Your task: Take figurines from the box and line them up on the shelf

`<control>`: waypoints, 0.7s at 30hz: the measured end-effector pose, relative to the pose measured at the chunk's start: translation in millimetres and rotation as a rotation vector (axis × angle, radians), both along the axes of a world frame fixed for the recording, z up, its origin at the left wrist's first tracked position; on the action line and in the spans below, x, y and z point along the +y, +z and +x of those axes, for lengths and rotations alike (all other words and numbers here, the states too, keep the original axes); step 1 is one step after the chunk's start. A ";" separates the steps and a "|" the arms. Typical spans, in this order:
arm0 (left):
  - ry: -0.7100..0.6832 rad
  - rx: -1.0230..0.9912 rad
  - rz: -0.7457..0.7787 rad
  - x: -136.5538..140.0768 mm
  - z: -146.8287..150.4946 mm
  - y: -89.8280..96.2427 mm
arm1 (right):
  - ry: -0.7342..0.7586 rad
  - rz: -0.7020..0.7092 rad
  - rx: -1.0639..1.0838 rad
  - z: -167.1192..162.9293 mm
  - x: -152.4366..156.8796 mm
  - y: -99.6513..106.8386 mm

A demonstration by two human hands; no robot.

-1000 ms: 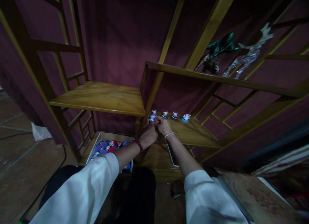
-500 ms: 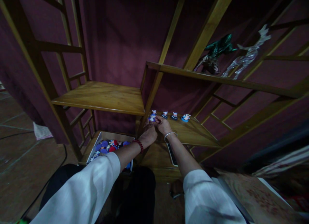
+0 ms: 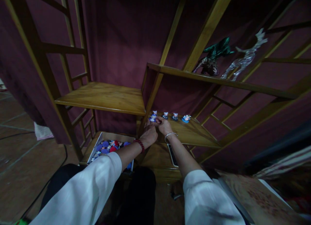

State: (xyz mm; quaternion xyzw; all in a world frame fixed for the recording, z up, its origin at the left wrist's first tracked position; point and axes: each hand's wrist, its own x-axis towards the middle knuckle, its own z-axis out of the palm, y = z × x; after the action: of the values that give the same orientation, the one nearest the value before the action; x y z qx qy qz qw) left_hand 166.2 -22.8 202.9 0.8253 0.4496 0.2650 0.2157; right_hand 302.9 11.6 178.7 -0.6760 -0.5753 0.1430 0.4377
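Note:
At the left end of the lower right shelf [image 3: 191, 132], a small purple-haired figurine [image 3: 153, 118] is between my two hands. My left hand [image 3: 150, 133], with a red bead bracelet at the wrist, is closed on it from below and the left. From the right, my right hand [image 3: 164, 126], wearing a silver bangle, pinches at the same figurine; its fingertips are partly hidden. Behind it stands another small figurine [image 3: 155, 112]. To the right, two dark-based figurines [image 3: 165, 115] and a blue-based figurine [image 3: 186, 118] stand in a row.
An open box [image 3: 102, 136] of figurines with blue and red bases sits low on the left. A phone [image 3: 172, 155] lies beneath my right forearm. The wooden upper left shelf [image 3: 104, 97] juts out nearby. A clear deer ornament [image 3: 245, 58] and a dark green ornament [image 3: 216, 55] stand higher right.
The view has shifted very slightly. Both hands stay at the purple-haired figurine, with hardly any visible movement.

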 end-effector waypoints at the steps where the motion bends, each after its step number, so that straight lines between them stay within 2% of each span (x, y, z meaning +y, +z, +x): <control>1: 0.001 0.000 0.011 0.0 0.0 -0.8 | 0.003 -0.003 0.008 0.6 0.0 -0.4; 12: -0.022 -0.055 0.024 0.1 -0.8 -8.7 | 0.005 -0.010 0.050 1.3 -6.6 0.0; 21: -0.019 -0.065 0.003 -0.9 -1.1 -4.3 | -0.025 -0.036 -0.099 1.6 -6.0 1.4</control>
State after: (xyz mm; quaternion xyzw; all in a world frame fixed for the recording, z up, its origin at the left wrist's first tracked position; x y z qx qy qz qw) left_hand 165.1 -23.7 198.6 0.8208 0.4339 0.2904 0.2317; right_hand 304.5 5.7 180.0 -0.6974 -0.5850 0.1141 0.3980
